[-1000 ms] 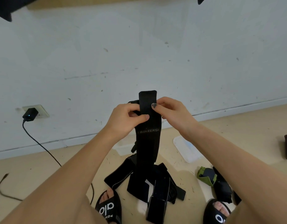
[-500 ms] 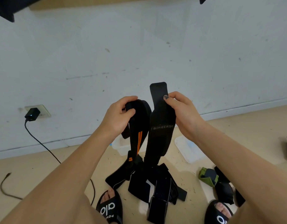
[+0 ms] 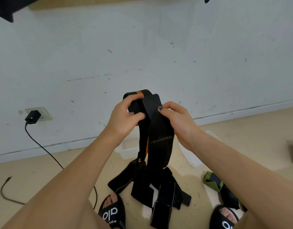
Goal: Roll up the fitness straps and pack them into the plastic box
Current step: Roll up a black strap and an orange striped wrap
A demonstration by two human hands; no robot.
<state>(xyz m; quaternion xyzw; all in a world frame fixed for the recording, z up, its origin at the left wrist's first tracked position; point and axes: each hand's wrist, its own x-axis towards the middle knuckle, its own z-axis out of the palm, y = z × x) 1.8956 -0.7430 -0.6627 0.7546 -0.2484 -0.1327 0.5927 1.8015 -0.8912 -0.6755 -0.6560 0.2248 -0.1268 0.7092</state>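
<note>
At the centre of the frame a black fitness strap (image 3: 160, 146) with orange stripes hangs from both hands, its lower end in a pile of black straps (image 3: 152, 187) on the floor (image 3: 241, 138). The left hand (image 3: 126, 116) grips the folded striped end; the right hand (image 3: 178, 119) pinches the plain flap. White lettering reads "BOKEERSI". A clear plastic box (image 3: 127, 149) sits behind. Beige floor, scuffed white wall (image 3: 142, 47), charger (image 3: 32, 116) plugged in at left.
</note>
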